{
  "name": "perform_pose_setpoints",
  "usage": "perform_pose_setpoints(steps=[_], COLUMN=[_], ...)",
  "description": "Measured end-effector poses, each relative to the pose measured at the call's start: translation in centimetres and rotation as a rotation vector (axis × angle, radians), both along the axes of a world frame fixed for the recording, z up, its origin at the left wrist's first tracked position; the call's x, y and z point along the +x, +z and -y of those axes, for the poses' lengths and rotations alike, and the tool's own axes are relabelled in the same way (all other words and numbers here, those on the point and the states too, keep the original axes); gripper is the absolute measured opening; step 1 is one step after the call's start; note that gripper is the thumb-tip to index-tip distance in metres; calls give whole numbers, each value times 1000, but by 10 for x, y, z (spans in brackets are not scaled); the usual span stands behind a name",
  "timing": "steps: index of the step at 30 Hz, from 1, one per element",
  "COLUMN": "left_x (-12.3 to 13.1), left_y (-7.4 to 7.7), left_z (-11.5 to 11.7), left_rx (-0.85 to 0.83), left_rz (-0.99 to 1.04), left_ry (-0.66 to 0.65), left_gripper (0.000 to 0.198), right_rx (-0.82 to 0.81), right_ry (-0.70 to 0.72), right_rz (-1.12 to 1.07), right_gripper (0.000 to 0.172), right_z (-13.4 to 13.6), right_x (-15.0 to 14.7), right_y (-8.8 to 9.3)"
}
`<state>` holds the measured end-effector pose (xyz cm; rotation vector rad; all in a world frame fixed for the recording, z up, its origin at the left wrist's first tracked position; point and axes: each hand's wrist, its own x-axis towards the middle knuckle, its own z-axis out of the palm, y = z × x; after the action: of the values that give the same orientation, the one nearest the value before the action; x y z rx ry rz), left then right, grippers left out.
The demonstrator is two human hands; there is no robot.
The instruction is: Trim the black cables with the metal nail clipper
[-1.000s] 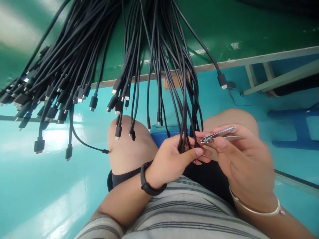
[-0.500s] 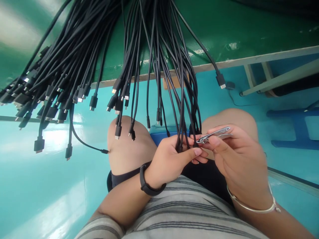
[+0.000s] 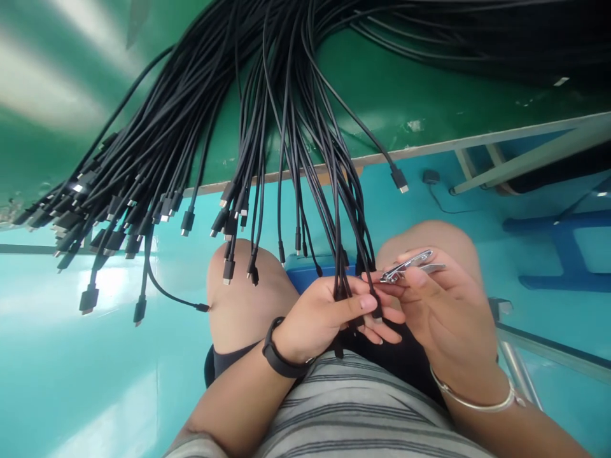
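Several black cables [image 3: 337, 222] hang down into my left hand [image 3: 329, 312], which is closed around them near their plug ends. Its thumb lies across one cable plug [image 3: 376, 308], with the other fingers partly spread underneath. Close by on the right, my right hand [image 3: 443, 305] pinches a silver nail clipper [image 3: 408, 267] between thumb and fingers. The clipper's jaws point left toward the held cables, and its lever stands raised. Fingertips of the right hand are beside the cables; whether they touch them I cannot tell.
A large bundle of black cables [image 3: 191, 95] drapes over the edge of a green table [image 3: 382, 95], plugs dangling at left and centre. One separate cable plug [image 3: 398, 178] hangs to the right. Below stand a blue stool [image 3: 563, 254] and a small black adapter [image 3: 430, 176] on the floor.
The view has tilted up, showing more of the table. My left hand's fingers have loosened and spread, so plug ends now show below it. The nail clipper stays in my right hand.
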<state>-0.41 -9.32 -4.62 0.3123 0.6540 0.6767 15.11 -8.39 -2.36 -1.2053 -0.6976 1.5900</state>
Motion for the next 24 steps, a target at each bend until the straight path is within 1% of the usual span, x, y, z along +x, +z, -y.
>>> perform_pose_setpoints(steps=[4,6,9,12,18,24], left_x=[4,7,9,9,10,10], left_y=[6,9,10,9,8,8], left_z=[3,4,5,6,6,6], left_rx=[26,38,36,20,28,29], left_rz=[-207,-263,-285,-293,-292,-308], left_ry=[69,95,114,120,156,156], left_gripper=[33,34,32,28,34,37], right_rx=[24,30,22,22,46,33], right_ry=[76,76,63,76,106,74], right_rz=[-71,-57,-10,-17,-14,162], right_gripper=[5,5,6,7,8,6], right_z=[6,9,12,13,11,12], right_x=[-1,-1,0,0,-3,-1], right_y=[0,-1,-2,-4,-3,-4])
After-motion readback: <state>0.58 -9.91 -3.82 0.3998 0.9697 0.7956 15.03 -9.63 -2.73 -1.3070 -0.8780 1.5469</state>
